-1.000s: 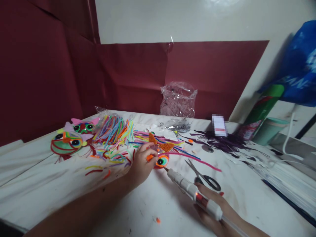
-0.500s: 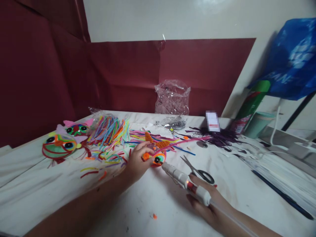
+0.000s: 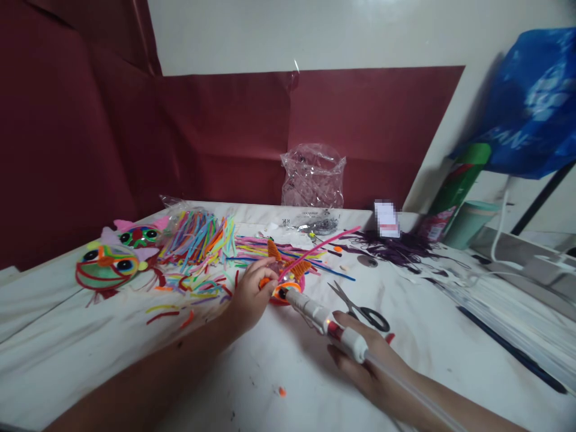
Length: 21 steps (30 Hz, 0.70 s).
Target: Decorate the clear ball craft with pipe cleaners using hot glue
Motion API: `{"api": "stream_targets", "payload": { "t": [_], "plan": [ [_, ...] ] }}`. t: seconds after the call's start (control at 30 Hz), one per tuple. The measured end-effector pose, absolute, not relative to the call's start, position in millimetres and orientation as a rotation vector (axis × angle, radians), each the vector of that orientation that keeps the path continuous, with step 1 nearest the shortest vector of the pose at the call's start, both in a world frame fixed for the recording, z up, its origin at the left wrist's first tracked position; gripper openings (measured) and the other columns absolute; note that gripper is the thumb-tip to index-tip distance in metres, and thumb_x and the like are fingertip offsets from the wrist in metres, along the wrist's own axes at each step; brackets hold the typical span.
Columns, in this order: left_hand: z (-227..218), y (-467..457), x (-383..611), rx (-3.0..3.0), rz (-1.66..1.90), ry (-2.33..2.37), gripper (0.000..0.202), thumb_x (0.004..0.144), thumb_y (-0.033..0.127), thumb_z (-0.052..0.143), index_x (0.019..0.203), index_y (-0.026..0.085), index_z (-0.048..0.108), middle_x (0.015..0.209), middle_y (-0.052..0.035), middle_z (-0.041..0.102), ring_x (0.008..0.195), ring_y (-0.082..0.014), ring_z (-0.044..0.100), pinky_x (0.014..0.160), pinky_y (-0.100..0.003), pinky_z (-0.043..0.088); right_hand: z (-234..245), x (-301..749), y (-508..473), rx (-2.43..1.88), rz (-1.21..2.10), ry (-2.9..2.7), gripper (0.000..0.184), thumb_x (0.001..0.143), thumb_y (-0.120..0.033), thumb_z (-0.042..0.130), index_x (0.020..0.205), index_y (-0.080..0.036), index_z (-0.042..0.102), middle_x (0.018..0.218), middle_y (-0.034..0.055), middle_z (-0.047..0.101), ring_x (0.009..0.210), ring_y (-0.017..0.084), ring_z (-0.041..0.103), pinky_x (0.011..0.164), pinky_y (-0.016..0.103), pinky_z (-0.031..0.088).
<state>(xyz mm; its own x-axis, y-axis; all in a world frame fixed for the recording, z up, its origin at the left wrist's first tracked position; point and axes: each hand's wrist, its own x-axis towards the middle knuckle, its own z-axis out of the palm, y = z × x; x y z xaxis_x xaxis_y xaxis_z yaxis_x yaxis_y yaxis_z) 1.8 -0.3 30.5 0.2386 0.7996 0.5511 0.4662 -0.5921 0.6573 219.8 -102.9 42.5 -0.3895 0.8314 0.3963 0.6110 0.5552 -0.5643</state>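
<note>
Ears of ribbed orange point(image 3: 300, 269) are already set on a small craft face point(image 3: 279, 300), which is held near the middle of the counter point(image 3: 243, 378) with the left hand point(image 3: 257, 289) closed on its side. A glue gun point(image 3: 320, 314) is gripped in the right hand point(image 3: 360, 348), its nozzle brought to the dark eye point(image 3: 282, 293); whether contact is made cannot be told, and no glue can be made out. A ringed eye is in place, while whatever lies beneath the left hand is hidden. A pink strip point(image 3: 324, 246) is not yet laid flat: its far end is left free, slanting up and away. By comparison with the green face point(image 3: 108, 271) and pink-eared face point(image 3: 143, 236) displayed at left, which look more complete, the piece is judged well advanced but unfinished. Scissors point(image 3: 355, 308) are left open beside the gun.
</note>
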Motion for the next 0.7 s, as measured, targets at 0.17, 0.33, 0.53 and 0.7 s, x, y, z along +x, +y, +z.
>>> {"api": "stream_targets", "payload": {
  "t": [0.17, 0.33, 0.53, 0.7],
  "plan": [
    [31, -3, 3, 2.177, 1.288, 1.166, 0.012, 0.081, 0.018, 0.049, 0.075, 0.020, 0.058, 0.125, -0.0094, 0.058, 0.120, -0.0240, 0.050, 0.102, -0.043, 0.037, 42, 215, -102, -1.269, 0.386, -2.126, 0.011, 0.082, -0.015, 0.043, 0.076, -0.024, 0.045, 0.064, -0.0019, 0.053, 0.055, 0.014, 0.055, 0.050, 0.022, 0.043],
    [32, -3, 3, 2.177, 1.293, 1.166, 0.012, 0.080, 0.017, 0.049, 0.075, 0.021, 0.059, 0.125, -0.0085, 0.058, 0.119, -0.0234, 0.050, 0.102, -0.044, 0.038, 39, 216, -100, -1.277, 0.375, -2.116, 0.009, 0.080, -0.017, 0.047, 0.075, -0.024, 0.049, 0.068, 0.0000, 0.058, 0.059, 0.015, 0.059, 0.053, 0.023, 0.045],
    [33, -5, 4, 2.184, 1.285, 1.167, 0.012, 0.080, 0.017, 0.049, 0.074, 0.020, 0.058, 0.124, -0.0086, 0.059, 0.119, -0.0239, 0.051, 0.102, -0.043, 0.038, 19, 219, -87, -1.299, 0.386, -2.115, 0.012, 0.073, -0.015, 0.055, 0.068, -0.025, 0.050, 0.063, -0.0006, 0.059, 0.055, 0.015, 0.058, 0.052, 0.023, 0.045],
    [31, -4, 3, 2.202, 1.288, 1.170, 0.013, 0.081, 0.019, 0.048, 0.076, 0.020, 0.060, 0.125, -0.0083, 0.059, 0.120, -0.0242, 0.051, 0.102, -0.042, 0.038, 5, 221, -75, -1.356, 0.382, -2.132, 0.019, 0.066, -0.012, 0.060, 0.059, -0.024, 0.047, 0.057, -0.0015, 0.056, 0.049, 0.015, 0.055, 0.046, 0.023, 0.041]
  ]
}}
